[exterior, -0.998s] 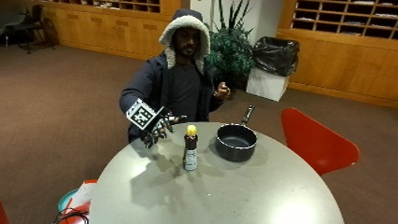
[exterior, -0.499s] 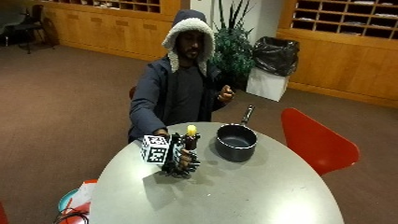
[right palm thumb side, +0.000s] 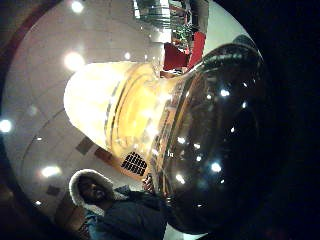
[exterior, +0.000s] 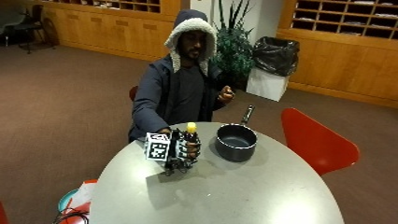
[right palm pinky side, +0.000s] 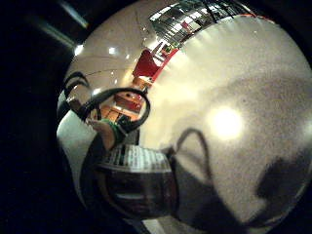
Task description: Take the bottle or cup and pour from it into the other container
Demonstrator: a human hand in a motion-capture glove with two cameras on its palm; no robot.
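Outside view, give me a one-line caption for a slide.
Seated person's gloved right hand grips a yellow-capped bottle standing on the table beside a dark saucepan.

Outside camera is sitting across the round table from the seated person, raised, looking down and toward them, taking in the whole tabletop and the room behind. Thumb-side palm camera is looking out from very close at the bottle, its yellow cap toward the ceiling lights; the person is showing at the rim. Little-finger-side palm camera is facing out over the tabletop, close to the bottle's label. All three are sharing the bottle; a red chair is appearing in each.
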